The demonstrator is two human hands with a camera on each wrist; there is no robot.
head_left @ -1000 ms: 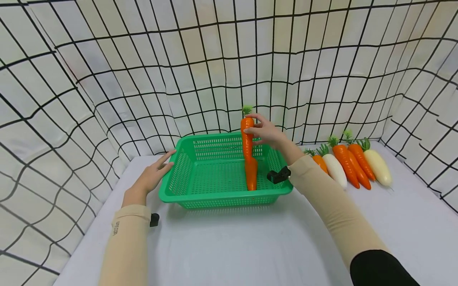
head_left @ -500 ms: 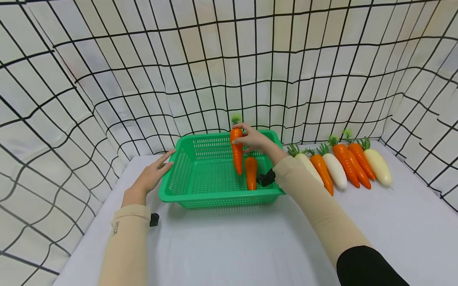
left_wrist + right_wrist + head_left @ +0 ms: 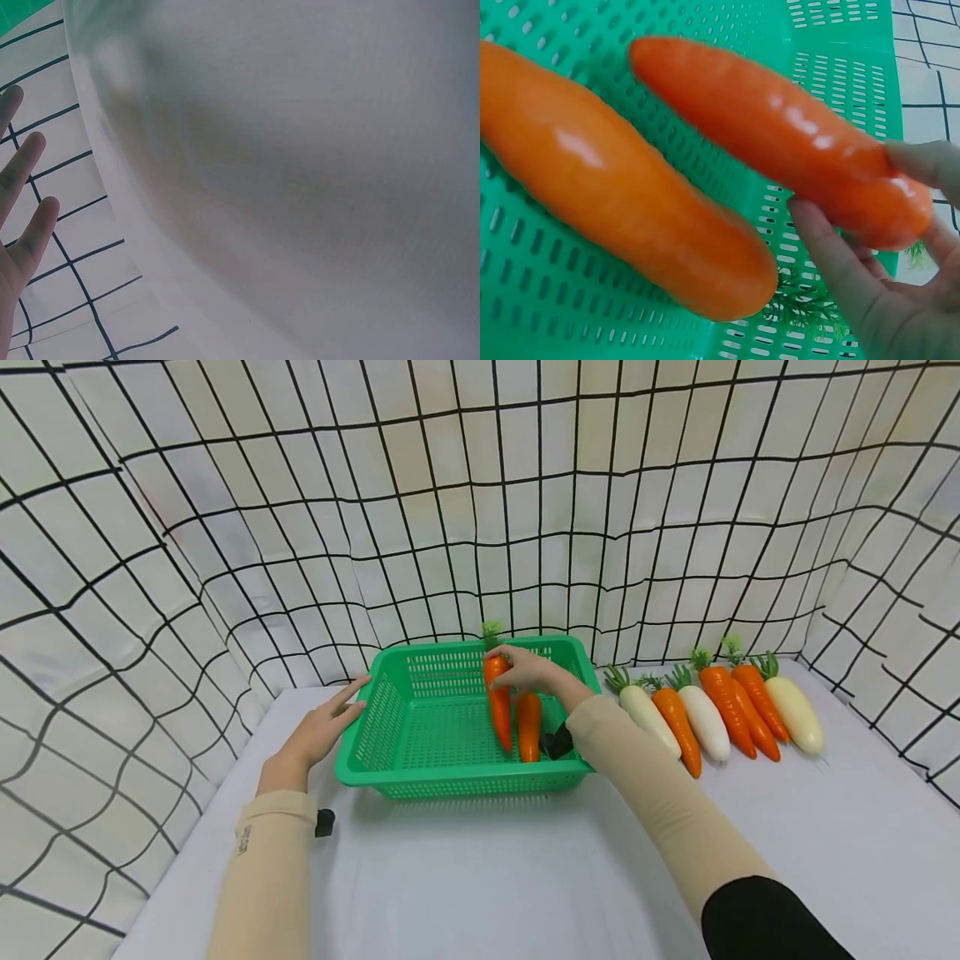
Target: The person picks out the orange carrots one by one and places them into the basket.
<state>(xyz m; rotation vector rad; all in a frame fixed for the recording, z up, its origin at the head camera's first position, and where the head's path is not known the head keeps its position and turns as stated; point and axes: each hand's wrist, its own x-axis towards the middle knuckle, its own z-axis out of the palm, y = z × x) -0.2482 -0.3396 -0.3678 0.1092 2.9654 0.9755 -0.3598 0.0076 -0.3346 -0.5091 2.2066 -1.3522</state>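
Observation:
My right hand [image 3: 525, 670] grips an orange carrot [image 3: 498, 702] by its thick upper end, inside the green basket [image 3: 450, 770]. The held carrot's green top sticks up past my fingers, and its tip points down toward the basket floor. Beside it lies a second carrot [image 3: 528, 727], seen large in the right wrist view as a lighter orange carrot [image 3: 622, 187]. At the basket's left rim, my left hand [image 3: 318, 731] has its fingers stretched out against the edge. The left wrist view catches only spread fingers [image 3: 26, 172] at its left border.
To the right of the basket, a row of white radishes [image 3: 649, 718] and carrots [image 3: 677, 731] lies on the white table [image 3: 465, 877]. A pale yellowish radish [image 3: 795, 714] ends the row. Black netting [image 3: 480, 510] over white cloth encloses the back and sides.
My right hand has carried the carrot left and then lowered it into the basket beside the other carrot. The left hand stays at the rim.

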